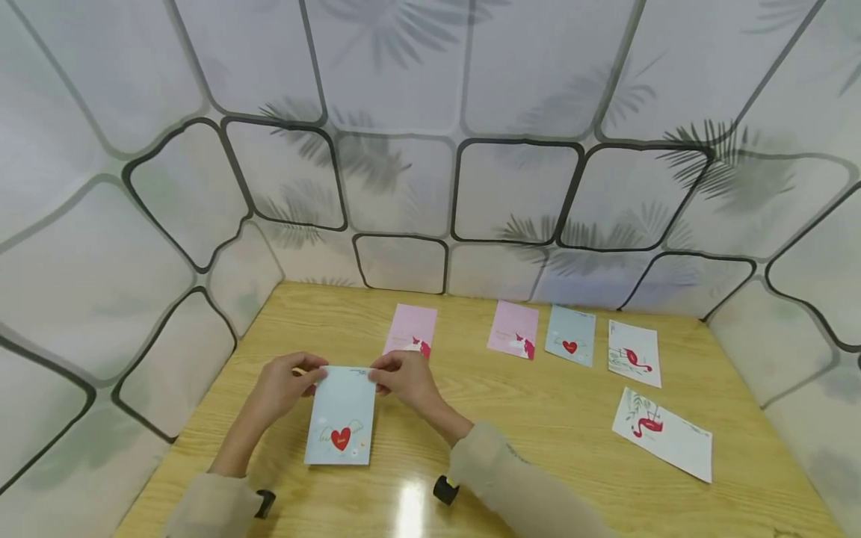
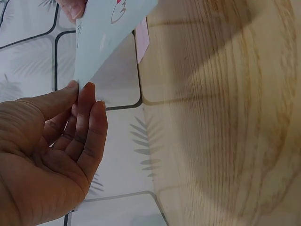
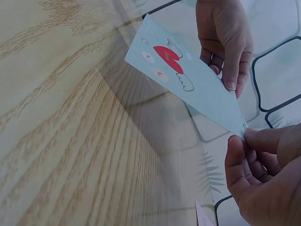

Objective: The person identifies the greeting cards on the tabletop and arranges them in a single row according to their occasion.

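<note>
A light blue card [image 1: 343,403] with a red winged heart near its lower end is held up by both hands. My left hand [image 1: 285,382] pinches its upper left corner between thumb and fingers. The upper right corner is pinched by my right hand [image 1: 409,379]. In the left wrist view the card [image 2: 106,35] slants away above the wooden table, its corner at the left thumb. The right wrist view shows the heart side of the card [image 3: 174,70] tilted over the tabletop. Just behind the right hand lies a pink card [image 1: 412,327], its lower edge partly hidden.
Toward the back right of the wooden table [image 1: 471,433] lie another pink card [image 1: 513,330], a blue heart card [image 1: 570,336] and a white flamingo card [image 1: 634,353]. A second flamingo card [image 1: 662,433] lies nearer, turned sideways. Patterned fabric walls [image 1: 403,187] enclose the back and sides.
</note>
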`<act>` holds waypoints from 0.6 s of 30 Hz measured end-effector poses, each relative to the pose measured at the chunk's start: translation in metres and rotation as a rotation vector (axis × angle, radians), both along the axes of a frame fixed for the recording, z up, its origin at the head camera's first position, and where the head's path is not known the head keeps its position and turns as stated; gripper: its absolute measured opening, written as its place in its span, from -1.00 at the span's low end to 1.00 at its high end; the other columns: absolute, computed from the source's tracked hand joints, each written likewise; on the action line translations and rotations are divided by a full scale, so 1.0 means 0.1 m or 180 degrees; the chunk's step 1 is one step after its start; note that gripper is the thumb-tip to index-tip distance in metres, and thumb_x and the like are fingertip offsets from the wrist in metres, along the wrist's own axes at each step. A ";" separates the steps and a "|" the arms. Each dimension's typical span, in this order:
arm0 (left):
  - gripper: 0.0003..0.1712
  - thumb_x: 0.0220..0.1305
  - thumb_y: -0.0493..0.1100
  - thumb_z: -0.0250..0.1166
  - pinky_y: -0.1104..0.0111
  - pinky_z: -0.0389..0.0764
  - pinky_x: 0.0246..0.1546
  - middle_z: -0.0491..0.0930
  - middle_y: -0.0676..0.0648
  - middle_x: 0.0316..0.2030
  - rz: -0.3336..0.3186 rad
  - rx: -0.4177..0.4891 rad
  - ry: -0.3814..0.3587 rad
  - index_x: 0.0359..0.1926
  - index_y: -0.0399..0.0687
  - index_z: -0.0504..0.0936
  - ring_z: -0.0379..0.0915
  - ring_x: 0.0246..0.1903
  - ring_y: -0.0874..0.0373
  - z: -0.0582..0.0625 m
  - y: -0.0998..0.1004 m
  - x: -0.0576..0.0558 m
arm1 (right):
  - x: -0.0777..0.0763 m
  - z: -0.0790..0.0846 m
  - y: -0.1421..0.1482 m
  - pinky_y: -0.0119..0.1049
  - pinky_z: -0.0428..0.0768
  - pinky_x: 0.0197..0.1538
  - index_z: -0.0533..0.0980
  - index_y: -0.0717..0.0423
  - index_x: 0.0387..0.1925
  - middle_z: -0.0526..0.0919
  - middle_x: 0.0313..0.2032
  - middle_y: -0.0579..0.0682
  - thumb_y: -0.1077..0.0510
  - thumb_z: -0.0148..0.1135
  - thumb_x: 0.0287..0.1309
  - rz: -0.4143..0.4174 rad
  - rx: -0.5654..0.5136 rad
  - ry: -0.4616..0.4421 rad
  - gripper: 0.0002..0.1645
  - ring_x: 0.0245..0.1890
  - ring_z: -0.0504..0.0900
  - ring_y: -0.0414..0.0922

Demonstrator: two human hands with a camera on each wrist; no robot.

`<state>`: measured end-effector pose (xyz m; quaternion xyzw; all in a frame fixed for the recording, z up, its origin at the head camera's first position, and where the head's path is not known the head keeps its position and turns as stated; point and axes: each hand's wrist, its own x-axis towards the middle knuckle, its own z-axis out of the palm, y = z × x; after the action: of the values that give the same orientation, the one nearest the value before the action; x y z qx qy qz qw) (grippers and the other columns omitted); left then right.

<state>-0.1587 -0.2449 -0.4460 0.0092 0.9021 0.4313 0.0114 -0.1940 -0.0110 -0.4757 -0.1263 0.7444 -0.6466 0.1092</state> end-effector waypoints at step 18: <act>-0.79 0.44 -0.26 0.32 0.23 0.73 -0.33 0.69 -0.20 -0.23 0.0009 -0.0075 -0.0291 -0.06 -0.38 0.68 0.62 -0.40 0.10 -0.12 -0.21 -0.10 | -0.10 -0.14 -0.26 -0.18 0.75 -0.37 0.71 0.36 -0.30 0.74 -0.51 0.03 0.38 0.45 0.19 -0.0052 0.0130 -0.0134 -0.94 -0.59 0.70 -0.12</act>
<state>-0.1691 -0.2661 -0.4580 -0.0118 0.9057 0.4206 0.0522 -0.2041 -0.0368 -0.4894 -0.1043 0.7560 -0.6346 0.1220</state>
